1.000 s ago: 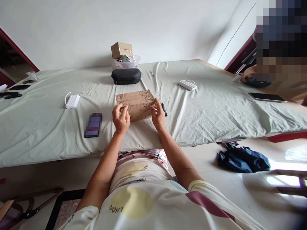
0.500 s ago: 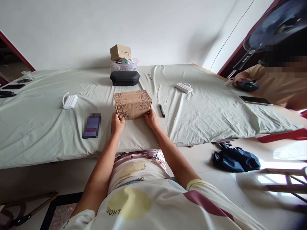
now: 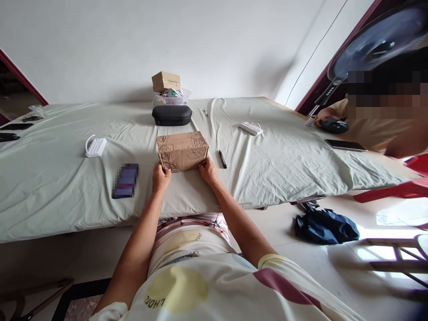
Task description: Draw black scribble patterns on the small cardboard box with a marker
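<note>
One cloth-covered worktop point(image 3: 267, 178) stretches before us, with our scribbled cardboard box point(image 3: 183, 151) near the middle of its front edge. Our grip pinches it at both lower near corners — left hand point(image 3: 162, 177) at one, right hand point(image 3: 208, 170) at the other — while a black marker point(image 3: 222, 159) lies just beside our right hand.

Even, fairly bright light falls on the wall point(image 3: 187, 40) and cloth point(image 3: 287, 156), seemingly from the four o'clock side, where the floor point(image 3: 394, 218) glares nearly white. A soft shadow dims the wall between one and two o'clock; at eight o'clock, under the table, it is dark. The box point(image 3: 183, 154) looks sharp, the stool point(image 3: 397, 263) at four o'clock blurred. The wide lens stretches the edges, and pixelation masks the phone point(image 3: 125, 180) near nine o'clock
</note>
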{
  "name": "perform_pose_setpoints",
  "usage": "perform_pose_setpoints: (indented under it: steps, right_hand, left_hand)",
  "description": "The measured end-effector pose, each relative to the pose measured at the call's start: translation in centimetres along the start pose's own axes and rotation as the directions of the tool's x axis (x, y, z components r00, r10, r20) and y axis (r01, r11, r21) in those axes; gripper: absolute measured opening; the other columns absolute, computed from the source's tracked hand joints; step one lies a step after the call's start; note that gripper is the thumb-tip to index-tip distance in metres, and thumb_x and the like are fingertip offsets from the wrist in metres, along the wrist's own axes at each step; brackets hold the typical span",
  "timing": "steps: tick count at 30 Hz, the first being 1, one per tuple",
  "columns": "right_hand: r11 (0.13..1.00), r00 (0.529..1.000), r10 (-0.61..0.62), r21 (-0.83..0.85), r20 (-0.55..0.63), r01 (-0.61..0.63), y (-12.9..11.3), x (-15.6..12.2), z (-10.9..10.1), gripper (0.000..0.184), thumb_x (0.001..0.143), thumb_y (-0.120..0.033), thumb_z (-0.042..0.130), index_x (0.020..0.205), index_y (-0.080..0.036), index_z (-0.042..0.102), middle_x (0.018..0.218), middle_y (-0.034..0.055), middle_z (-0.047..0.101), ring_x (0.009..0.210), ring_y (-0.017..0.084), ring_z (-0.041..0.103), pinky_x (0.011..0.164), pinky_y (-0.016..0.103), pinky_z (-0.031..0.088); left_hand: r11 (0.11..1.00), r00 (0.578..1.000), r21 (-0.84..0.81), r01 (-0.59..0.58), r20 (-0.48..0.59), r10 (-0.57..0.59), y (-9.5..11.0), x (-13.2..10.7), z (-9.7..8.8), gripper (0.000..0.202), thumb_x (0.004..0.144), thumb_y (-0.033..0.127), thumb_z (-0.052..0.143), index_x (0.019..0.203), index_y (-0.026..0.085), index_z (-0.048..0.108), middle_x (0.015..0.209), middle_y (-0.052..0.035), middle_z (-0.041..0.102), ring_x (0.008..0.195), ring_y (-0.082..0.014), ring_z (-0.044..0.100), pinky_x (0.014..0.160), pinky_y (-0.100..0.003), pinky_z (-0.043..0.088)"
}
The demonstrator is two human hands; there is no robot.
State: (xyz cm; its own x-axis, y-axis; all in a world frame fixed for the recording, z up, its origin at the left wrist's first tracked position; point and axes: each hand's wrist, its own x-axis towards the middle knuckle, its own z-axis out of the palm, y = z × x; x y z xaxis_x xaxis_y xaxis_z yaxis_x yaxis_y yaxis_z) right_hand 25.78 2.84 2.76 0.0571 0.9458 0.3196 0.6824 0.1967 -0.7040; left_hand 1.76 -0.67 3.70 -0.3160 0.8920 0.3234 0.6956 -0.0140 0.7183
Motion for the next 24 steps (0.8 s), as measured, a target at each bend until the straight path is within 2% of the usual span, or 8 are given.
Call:
perform_pose_setpoints:
  steps: [8,12,17,24]
  right_hand:
    - [0.998,0.998,-0.026,0.051,-0.054,0.029,1.0,0.3,0.7,0.031,0.084,-0.042,0.054,0.11,-0.025,0.054,0.103,0.0117,0.07,0.092,0.029,0.063,0.089,0.047,0.055]
    - [0.999,0.997,-0.038,0.033,-0.073,0.041,1.2,0.4,1.0,0.028,0.083,-0.043,0.053,0.105,-0.025,0.053,0.099,0.0115,0.069,0.089,0.029,0.062,0.088,0.047,0.055]
    - [0.996,0.994,-0.059,0.067,-0.097,0.065,1.6,0.6,1.2,0.022,0.083,-0.041,0.056,0.098,-0.026,0.05,0.092,0.0087,0.067,0.085,0.028,0.061,0.085,0.049,0.055]
    - [0.999,0.998,-0.025,0.042,-0.06,0.027,1.5,0.8,1.0,0.029,0.083,-0.042,0.056,0.106,-0.023,0.054,0.098,0.0116,0.068,0.089,0.03,0.062,0.091,0.053,0.055]
  left_hand:
    - [1.0,1.0,-0.007,0.001,-0.012,-0.001,-0.3,0.1,0.3,0.019,0.088,0.018,0.064,0.102,0.023,0.052,0.111,-0.0124,0.069,0.118,-0.031,0.068,0.109,-0.044,0.053]
    - [1.0,1.0,0.011,0.0,-0.016,0.0,-0.5,0.3,0.5,0.017,0.089,0.017,0.064,0.102,0.021,0.054,0.112,-0.0138,0.069,0.118,-0.0303,0.068,0.107,-0.042,0.053]
    - [1.0,0.999,-0.002,0.008,-0.032,-0.008,-1.0,0.5,0.8,0.017,0.089,0.015,0.067,0.1,0.022,0.057,0.112,-0.0116,0.07,0.117,-0.0287,0.069,0.106,-0.039,0.053]
    - [0.999,0.999,-0.041,-0.007,-0.04,0.006,-1.6,0.7,1.2,0.023,0.089,0.015,0.069,0.11,0.022,0.06,0.117,-0.0121,0.071,0.117,-0.0293,0.07,0.105,-0.041,0.055]
